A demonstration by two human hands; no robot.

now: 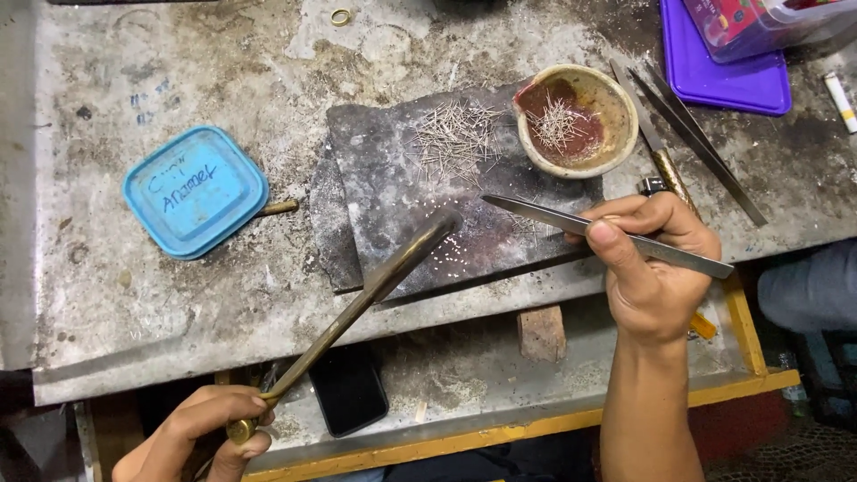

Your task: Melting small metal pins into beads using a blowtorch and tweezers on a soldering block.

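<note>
My right hand [650, 268] grips long steel tweezers [553, 218] whose tips point left over a dark slate slab [393, 178]. My left hand [210, 433], low at the bottom left, holds the end of a brass blowpipe [375, 286]; its curved tip reaches the middle of the slab. Tiny white beads [446, 250] lie on the slab just below that tip. A pile of thin wire pins [455, 138] rests on the slab's upper part. A small clay bowl [616, 98] with reddish powder and more pins stands to the right of the pile.
A blue plastic lid [195, 190] lies at the left of the worn grey bench. More tweezers and a file [696, 143] lie right of the bowl, beside a purple lid [723, 80] under a clear box. A black phone [348, 388] lies on the lower shelf. A small ring [340, 16] sits at the top.
</note>
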